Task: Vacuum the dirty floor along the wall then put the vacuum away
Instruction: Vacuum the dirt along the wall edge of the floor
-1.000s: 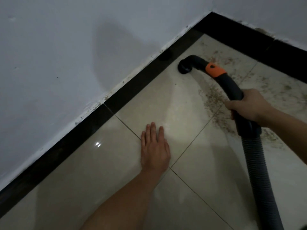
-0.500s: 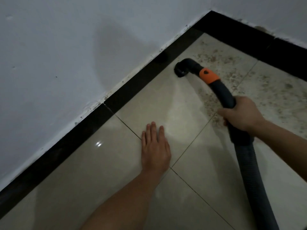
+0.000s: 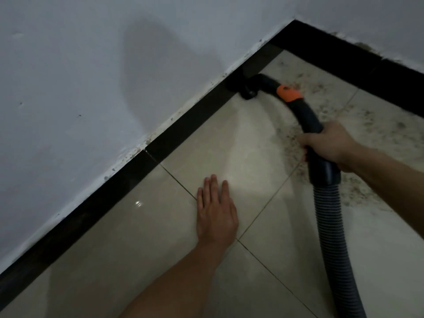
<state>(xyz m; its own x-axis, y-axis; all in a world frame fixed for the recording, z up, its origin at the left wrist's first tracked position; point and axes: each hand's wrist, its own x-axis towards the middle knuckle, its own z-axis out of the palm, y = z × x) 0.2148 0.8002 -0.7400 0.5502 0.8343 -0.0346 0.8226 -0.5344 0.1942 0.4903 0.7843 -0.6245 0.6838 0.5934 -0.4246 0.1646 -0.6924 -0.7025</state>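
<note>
My right hand [image 3: 330,145] grips the dark curved vacuum handle [image 3: 305,115], which has an orange collar [image 3: 289,93]. The nozzle mouth [image 3: 248,92] touches the floor right against the black baseboard [image 3: 183,127]. A ribbed grey hose [image 3: 332,226] runs from the handle down to the lower right edge. My left hand [image 3: 215,212] lies flat, palm down, on the beige tile floor [image 3: 142,249]. Brownish dirt specks [image 3: 358,125] cover the tiles around and beyond my right hand, toward the corner.
A white wall [image 3: 80,88] runs along the left above the baseboard. A second wall and baseboard [image 3: 367,65] meet it at the corner at the top right. The tiles near my left hand look free of specks.
The nozzle has moved from the open tile up to the baseboard. My right hand followed with the handle. My left hand has stayed flat in place.
</note>
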